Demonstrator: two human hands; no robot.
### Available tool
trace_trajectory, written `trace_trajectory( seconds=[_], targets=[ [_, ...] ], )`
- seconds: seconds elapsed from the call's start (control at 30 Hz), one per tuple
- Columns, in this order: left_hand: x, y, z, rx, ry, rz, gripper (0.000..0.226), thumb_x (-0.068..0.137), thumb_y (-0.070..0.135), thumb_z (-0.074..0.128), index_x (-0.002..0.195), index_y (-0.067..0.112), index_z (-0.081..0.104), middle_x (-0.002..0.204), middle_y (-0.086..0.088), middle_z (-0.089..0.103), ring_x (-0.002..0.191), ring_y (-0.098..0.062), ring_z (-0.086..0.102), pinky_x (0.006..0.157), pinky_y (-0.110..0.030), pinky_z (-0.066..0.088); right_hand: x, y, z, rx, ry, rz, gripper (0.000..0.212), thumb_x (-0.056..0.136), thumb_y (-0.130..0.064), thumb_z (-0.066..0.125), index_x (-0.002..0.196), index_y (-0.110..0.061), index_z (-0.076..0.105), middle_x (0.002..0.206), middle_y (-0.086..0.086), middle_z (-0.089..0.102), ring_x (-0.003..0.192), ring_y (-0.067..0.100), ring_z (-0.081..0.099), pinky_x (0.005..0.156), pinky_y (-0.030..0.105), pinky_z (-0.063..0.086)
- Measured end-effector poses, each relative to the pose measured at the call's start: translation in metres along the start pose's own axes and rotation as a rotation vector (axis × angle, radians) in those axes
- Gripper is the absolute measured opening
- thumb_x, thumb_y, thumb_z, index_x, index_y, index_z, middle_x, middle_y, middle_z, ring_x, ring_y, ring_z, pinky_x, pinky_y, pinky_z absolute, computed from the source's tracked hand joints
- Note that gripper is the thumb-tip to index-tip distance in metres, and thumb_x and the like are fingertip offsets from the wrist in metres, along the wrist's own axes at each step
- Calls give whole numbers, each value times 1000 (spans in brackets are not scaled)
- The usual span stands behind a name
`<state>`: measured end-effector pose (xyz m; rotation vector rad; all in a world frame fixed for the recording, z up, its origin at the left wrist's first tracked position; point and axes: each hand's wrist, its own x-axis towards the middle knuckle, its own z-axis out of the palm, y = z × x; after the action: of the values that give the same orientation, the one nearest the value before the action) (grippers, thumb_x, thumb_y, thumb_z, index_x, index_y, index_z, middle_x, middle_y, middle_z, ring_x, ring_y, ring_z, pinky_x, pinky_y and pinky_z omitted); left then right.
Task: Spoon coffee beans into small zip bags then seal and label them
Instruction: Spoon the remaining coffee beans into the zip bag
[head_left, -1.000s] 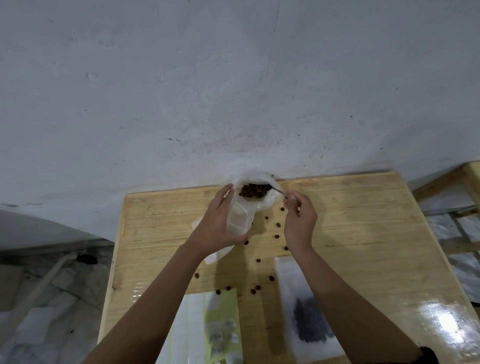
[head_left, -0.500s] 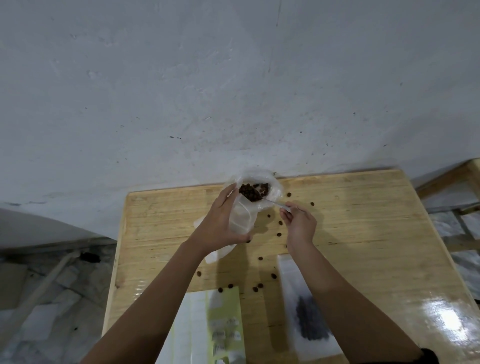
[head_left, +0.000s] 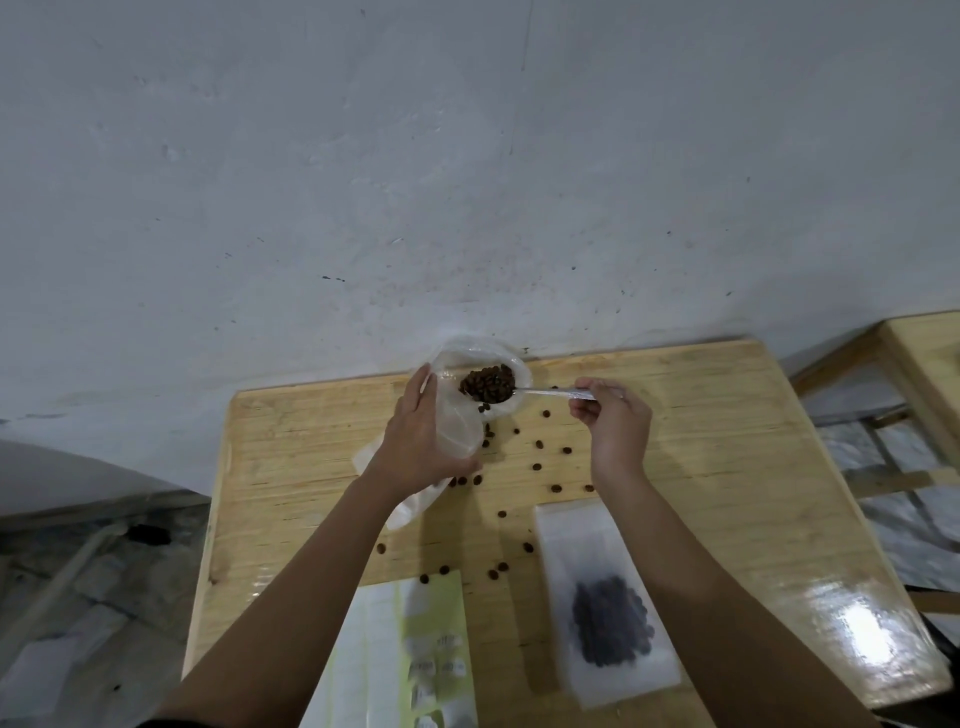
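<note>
Nearest, back along the forearms from both grips: a label sheet (head_left: 415, 649) under the left forearm. Beside the right forearm, a filled zip bag (head_left: 571, 535) lying flat, dark contents pooled at its middle. Cannot tell whether its zip is pressed closed.

Further out, below and between the two grips — loose beans (head_left: 538, 445) scattered over the table (head_left: 727, 457).

Then the left hand (head_left: 421, 436), wrapped round the side of a clear bag (head_left: 457, 426) with fingers curled on the film. Mouth held open just above that grip, lower end trailing back past the wrist onto the wood. Across from it, the right hand (head_left: 615, 421), pinching the far end of the spoon (head_left: 550, 393) handle between thumb and fingertips. Bowl reaching leftward from the pinch to the bag's mouth, heaped with coffee beans (head_left: 487, 383). Hard to say whether this bag is the supply or one being filled.

Beyond both grips, only the far table edge and a grey wall (head_left: 467, 182).

Plenty to go wrong here. Heaped too high for a handle pinched at its very tip — likely to shed beans with any roll of the wrist, as the scatter below suggests. Soft film at the mouth, apt to fold inward if the left grip slackens, then catch the bowl's edge and knock the load off. Also worth watching: sweeping the loose beans off the table with a forearm.
</note>
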<state>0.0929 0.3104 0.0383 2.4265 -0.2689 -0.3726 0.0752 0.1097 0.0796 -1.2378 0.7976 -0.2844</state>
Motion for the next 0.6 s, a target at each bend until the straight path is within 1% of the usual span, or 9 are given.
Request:
trace_trajectory(
  seconds=[0.07,0.13,0.2,0.23,0.33,0.4,0.47,0.53,0.6],
  targets=[
    [0,1,1,2,4,-2,126,58,44,84,149,8,6,155,1,-3,142,-20,8,114,-43,24,-9,-6,1,-72,-58,-75,27,91,1,49,71,-8,65,72,5,64,57,15,56,56,21,50],
    [1,-1,2,-17,7,-4,127,56,47,85,149,11,7,155,1,-2,142,-18,6,115,-41,22,-17,-8,2,-182,-165,-169,26,92,-1,50,74,-10,67,67,3,63,57,13,57,60,23,51],
    [1,-2,3,-46,7,-8,129,52,50,86,149,14,10,155,3,1,142,-15,5,115,-41,22,-24,-9,4,-296,-274,-265,25,93,-4,51,76,-13,67,60,0,61,57,10,57,62,22,51],
    [1,-3,3,-47,6,-1,129,50,53,85,149,15,11,155,3,2,142,-14,5,115,-41,22,-26,-9,5,-333,-297,-307,26,93,-5,51,75,-15,67,59,-1,60,56,8,56,62,21,50],
    [1,-3,2,-64,-9,15,128,48,59,82,148,18,14,155,1,5,142,-12,3,113,-38,22,-28,-11,3,-310,-248,-363,28,94,-6,50,75,-20,66,61,0,59,56,6,56,61,21,49],
    [-1,-5,1,-65,-18,28,129,45,69,74,149,20,14,155,2,8,142,-10,2,114,-41,21,-24,-11,0,-259,-197,-378,28,95,-6,50,76,-20,66,64,1,61,59,8,57,63,24,50],
    [-3,-5,1,-83,-21,9,133,42,74,69,149,18,13,155,3,7,142,-11,3,114,-42,23,-20,-7,-3,-274,-183,-395,25,95,-9,49,80,-20,66,68,0,62,63,9,58,67,27,52],
    [-7,-2,-1,-129,-24,-9,136,41,73,68,150,15,9,154,4,2,142,-12,5,114,-38,22,-19,0,-4,-331,-219,-422,19,96,-11,50,89,-16,67,75,1,64,69,7,60,72,25,52],
    [-11,0,-2,-160,-24,-11,138,42,73,66,150,10,8,154,5,1,142,-14,7,114,-37,22,-17,9,-5,-407,-269,-483,18,96,-11,50,99,-9,68,88,3,66,75,3,62,75,19,51]
  ],
)
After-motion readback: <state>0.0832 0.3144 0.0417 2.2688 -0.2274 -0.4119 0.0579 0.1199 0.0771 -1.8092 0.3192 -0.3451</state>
